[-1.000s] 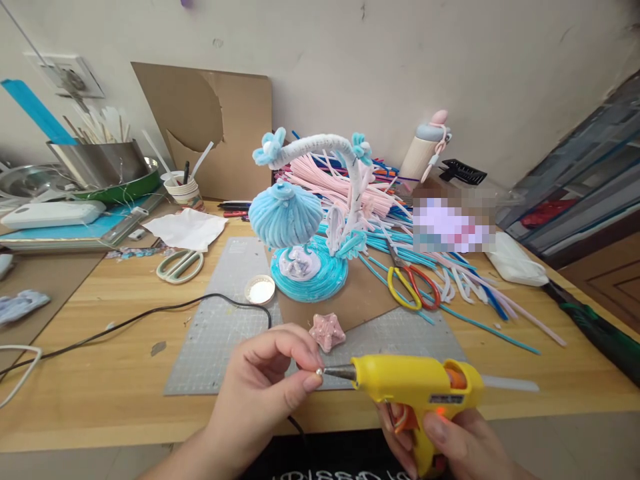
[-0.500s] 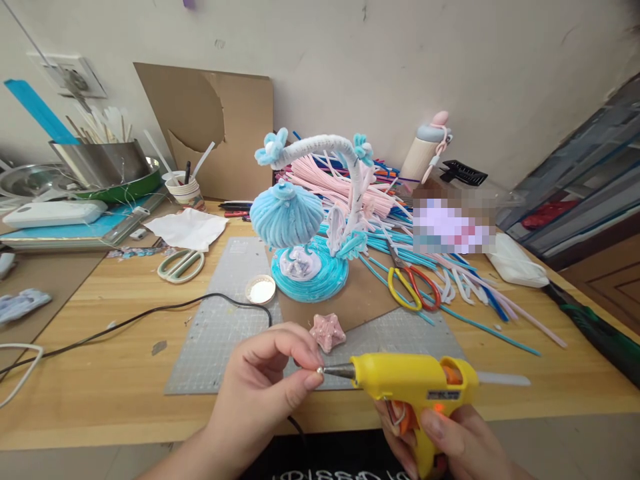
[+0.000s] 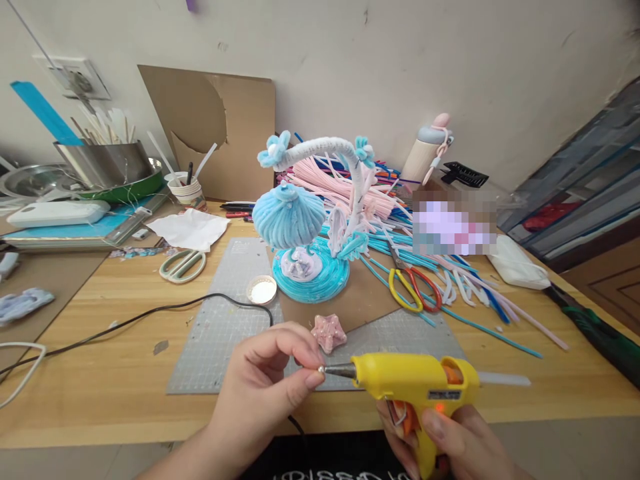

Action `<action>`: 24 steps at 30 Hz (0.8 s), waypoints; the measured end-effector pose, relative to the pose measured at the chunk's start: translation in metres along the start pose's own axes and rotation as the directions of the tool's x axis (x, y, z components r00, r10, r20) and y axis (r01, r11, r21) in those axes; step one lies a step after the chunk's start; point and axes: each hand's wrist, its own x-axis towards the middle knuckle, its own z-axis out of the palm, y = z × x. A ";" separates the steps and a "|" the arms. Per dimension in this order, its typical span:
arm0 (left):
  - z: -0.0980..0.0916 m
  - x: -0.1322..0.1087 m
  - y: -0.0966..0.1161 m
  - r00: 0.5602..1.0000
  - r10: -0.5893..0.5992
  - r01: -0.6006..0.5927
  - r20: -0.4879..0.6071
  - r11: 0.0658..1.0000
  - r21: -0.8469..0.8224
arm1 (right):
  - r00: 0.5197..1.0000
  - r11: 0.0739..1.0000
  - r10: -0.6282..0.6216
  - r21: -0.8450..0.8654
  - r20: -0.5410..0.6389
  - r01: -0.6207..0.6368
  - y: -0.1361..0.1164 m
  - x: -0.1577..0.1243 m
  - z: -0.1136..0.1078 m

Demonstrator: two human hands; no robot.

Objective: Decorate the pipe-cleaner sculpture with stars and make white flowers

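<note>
Between thumb and forefinger, my left hand (image 3: 275,373) pinches a tiny pearl-like bead (image 3: 321,369). The metal nozzle of a yellow hot glue gun (image 3: 400,370) meets the bead or stops right at it. My right hand (image 3: 450,433) is wrapped round the gun's handle, near the orange trigger; a red light glows on the body and a clear glue stick juts from the back. Just beyond my left fingertips lies a pink star (image 3: 329,333) dotted with small beads. Behind it stands a blue and white pipe-cleaner lamp (image 3: 289,217) on a round blue base (image 3: 330,283).
A grey cutting mat (image 3: 200,360) lies under a cardboard piece. A small dish of beads (image 3: 262,291) sits left of the lamp. Scissors with yellow and red handles (image 3: 406,291) rest at right, near piled pipe cleaners (image 3: 345,190). A black cord (image 3: 165,307) crosses the left side.
The view has shifted very slightly. Both hands, the bead and the glue gun hold nearly the same position.
</note>
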 end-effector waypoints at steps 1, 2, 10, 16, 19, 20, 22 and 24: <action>0.000 0.000 0.000 1.000 0.001 -0.001 -0.001 1.000 0.001 | 1.000 1.000 0.003 -0.005 -0.001 -0.003 0.000 0.000 0.000; 0.000 0.000 0.000 1.000 0.004 -0.004 0.000 1.000 0.003 | 1.000 1.000 0.001 -0.004 -0.003 -0.001 0.000 0.000 0.000; 0.000 0.001 0.001 1.000 0.022 -0.022 0.006 1.000 0.007 | 1.000 1.000 0.003 0.020 0.009 -0.004 -0.002 0.001 0.002; -0.001 0.000 0.001 1.000 0.019 -0.019 0.007 1.000 0.002 | 0.999 1.000 -0.023 -0.017 0.032 0.023 -0.001 0.000 0.000; -0.001 0.001 0.001 1.000 0.010 -0.010 -0.007 1.000 0.007 | 1.000 0.999 -0.002 -0.045 0.010 0.002 -0.002 -0.001 0.000; -0.001 0.001 0.001 1.000 0.007 -0.007 -0.011 1.000 0.008 | 1.000 0.999 0.008 -0.053 0.000 -0.008 -0.001 -0.001 -0.001; -0.001 0.001 0.001 1.000 0.007 -0.006 -0.014 1.000 0.010 | 1.000 0.998 0.008 -0.064 -0.013 -0.009 0.000 -0.001 -0.002; -0.001 0.001 0.001 1.000 0.006 -0.006 -0.011 1.000 0.012 | 1.000 0.998 -0.003 -0.070 -0.003 0.003 0.002 -0.001 -0.003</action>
